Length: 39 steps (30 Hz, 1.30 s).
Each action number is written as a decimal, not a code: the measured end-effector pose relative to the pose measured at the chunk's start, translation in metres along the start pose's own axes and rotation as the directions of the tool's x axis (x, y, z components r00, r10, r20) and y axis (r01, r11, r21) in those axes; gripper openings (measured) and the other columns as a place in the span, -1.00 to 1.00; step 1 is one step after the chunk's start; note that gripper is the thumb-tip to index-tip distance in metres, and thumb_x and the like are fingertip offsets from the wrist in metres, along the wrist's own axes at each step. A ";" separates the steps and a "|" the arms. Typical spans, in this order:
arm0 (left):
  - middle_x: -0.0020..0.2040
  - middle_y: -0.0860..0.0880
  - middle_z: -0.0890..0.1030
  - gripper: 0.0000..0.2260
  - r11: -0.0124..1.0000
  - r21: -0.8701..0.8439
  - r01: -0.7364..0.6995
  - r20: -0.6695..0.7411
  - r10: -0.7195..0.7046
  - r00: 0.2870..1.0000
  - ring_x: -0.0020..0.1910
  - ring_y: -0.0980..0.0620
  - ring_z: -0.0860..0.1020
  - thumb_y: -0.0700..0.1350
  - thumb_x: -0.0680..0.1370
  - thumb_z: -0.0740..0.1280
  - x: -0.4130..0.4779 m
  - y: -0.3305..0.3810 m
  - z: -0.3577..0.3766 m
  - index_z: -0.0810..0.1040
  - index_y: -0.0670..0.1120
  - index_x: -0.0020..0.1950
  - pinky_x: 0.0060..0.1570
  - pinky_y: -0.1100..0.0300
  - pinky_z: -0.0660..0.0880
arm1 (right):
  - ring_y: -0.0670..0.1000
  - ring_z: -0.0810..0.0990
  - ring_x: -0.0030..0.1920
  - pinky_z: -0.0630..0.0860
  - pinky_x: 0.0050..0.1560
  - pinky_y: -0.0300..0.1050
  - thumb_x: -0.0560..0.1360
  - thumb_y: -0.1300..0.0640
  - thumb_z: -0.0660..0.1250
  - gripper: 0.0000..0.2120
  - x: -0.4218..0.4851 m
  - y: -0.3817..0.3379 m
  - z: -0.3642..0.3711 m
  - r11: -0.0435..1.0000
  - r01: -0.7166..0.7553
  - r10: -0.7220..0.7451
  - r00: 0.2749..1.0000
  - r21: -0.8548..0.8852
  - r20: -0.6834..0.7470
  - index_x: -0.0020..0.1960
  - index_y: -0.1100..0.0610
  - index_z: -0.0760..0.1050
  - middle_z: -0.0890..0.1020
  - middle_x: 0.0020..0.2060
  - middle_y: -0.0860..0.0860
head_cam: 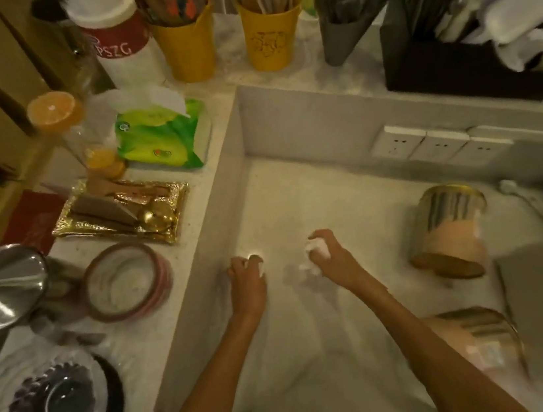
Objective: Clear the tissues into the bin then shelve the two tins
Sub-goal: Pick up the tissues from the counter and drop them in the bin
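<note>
both hands closed on tissue wads, right hand (321, 251) clearly, left hand (247, 267) probably; loose grip could shed scraps near lower-right tins (449, 227)

We see a pale, matt, marble-like counter (297, 202); soft crumpled tissue (314, 255) in the right hand (326, 255). At three o'clock lie two tins (449, 227) with shiny gold rims. At nine o'clock sit a glossy gold tray (119, 212) and a polished metal lid (7, 285).
</note>
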<state>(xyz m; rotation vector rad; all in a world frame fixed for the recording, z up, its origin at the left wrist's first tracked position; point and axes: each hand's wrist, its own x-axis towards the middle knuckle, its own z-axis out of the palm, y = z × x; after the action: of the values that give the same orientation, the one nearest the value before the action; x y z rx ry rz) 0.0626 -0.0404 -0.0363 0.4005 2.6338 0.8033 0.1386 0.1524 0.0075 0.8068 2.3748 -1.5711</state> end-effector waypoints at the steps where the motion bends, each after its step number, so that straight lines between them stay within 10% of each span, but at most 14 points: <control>1: 0.21 -0.24 0.40 -0.77 0.998 -0.063 0.012 0.005 -0.011 1.000 0.10 -0.20 0.44 -0.30 0.56 0.26 -0.026 -0.001 0.000 0.48 -0.16 0.21 0.01 0.07 0.43 | 0.06 0.64 -0.10 0.62 0.02 0.17 0.58 0.09 0.29 -0.78 -0.035 0.020 -0.002 0.998 -0.027 0.027 1.000 0.048 -0.008 0.21 0.00 0.38 0.57 -0.04 -0.07; 4: 0.18 -0.17 0.39 -0.81 0.991 -0.136 0.014 0.031 -0.010 0.999 0.01 -0.03 0.39 -0.32 0.59 0.22 -0.085 -0.013 -0.003 0.47 -0.23 0.20 -0.02 0.19 0.37 | 0.11 0.66 0.00 0.58 0.08 0.26 0.50 -0.02 0.34 -0.83 -0.107 0.076 -0.001 0.995 -0.062 0.066 0.996 0.084 -0.055 0.08 -0.13 0.47 0.61 0.00 0.02; 7: 0.03 -0.10 0.42 -0.87 0.983 -0.184 -0.015 0.026 0.020 0.999 -0.03 0.02 0.43 -0.37 0.58 0.23 -0.148 -0.028 -0.002 0.52 -0.20 0.04 -0.05 0.47 0.34 | -0.02 0.61 -0.03 0.54 0.00 -0.18 0.55 0.20 0.34 -0.87 -0.176 0.102 -0.007 0.997 -0.065 0.067 0.995 0.029 -0.073 0.01 -0.02 0.52 0.62 -0.09 -0.03; 15: 0.09 -0.06 0.39 -0.89 0.939 -0.206 0.274 0.100 -0.258 0.961 0.01 0.01 0.43 -0.26 0.56 0.23 -0.292 -0.061 0.013 0.45 -0.11 0.05 0.06 0.12 0.47 | -0.07 0.57 0.03 0.51 -0.07 -0.15 0.59 0.19 0.27 -0.80 -0.249 0.148 0.017 1.000 -0.019 0.018 0.990 0.006 0.139 0.15 -0.04 0.47 0.55 0.00 -0.23; 24: 0.35 -0.18 0.30 -0.65 0.736 -0.354 0.577 0.032 -0.607 0.794 0.25 -0.13 0.43 -0.33 0.61 0.19 -0.443 -0.102 -0.002 0.34 -0.16 0.39 0.21 0.11 0.45 | 0.09 0.64 -0.01 0.67 -0.28 -0.12 0.61 0.19 0.26 -0.78 -0.252 0.092 0.082 1.000 0.006 0.011 0.848 -0.030 0.530 0.24 0.06 0.49 0.52 0.16 0.06; 28: 0.22 -0.01 0.44 -0.70 0.696 -0.507 0.508 -0.093 -0.630 0.771 0.08 0.10 0.52 -0.19 0.63 0.24 -0.484 -0.131 -0.020 0.38 0.00 0.36 -0.12 0.41 0.48 | -0.02 0.61 -0.09 0.60 -0.33 -0.31 0.60 0.22 0.28 -0.89 -0.251 0.056 0.129 0.991 0.063 0.015 0.827 -0.118 0.562 0.08 0.07 0.53 0.55 0.07 0.10; 33: 0.15 -0.01 0.47 -0.79 0.663 -0.541 0.517 -0.133 -0.675 0.726 -0.06 0.20 0.49 -0.19 0.65 0.21 -0.502 -0.183 -0.046 0.48 -0.03 0.26 -0.28 0.52 0.43 | 0.15 0.60 -0.07 0.57 -0.42 -0.30 0.60 0.36 0.23 -0.65 -0.247 0.017 0.216 0.987 0.012 0.085 0.814 -0.163 0.574 0.37 0.32 0.38 0.48 0.27 0.30; 39: 0.03 0.03 0.49 -0.87 0.738 -0.472 0.483 -0.024 -0.559 0.829 -0.04 0.13 0.50 -0.20 0.62 0.22 -0.501 -0.280 -0.091 0.49 0.03 0.01 0.03 0.25 0.46 | 0.02 0.45 0.12 0.59 0.08 -0.03 0.47 0.44 0.30 -0.49 -0.278 -0.002 0.323 0.951 0.030 0.132 0.859 -0.307 0.494 0.21 -0.10 0.44 0.25 0.29 0.00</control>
<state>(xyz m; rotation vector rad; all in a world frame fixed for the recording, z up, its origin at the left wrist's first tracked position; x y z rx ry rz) 0.4286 -0.4904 -0.0020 -0.5420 2.3857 1.2254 0.3242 -0.2304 -0.0082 0.3267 2.0965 -1.1618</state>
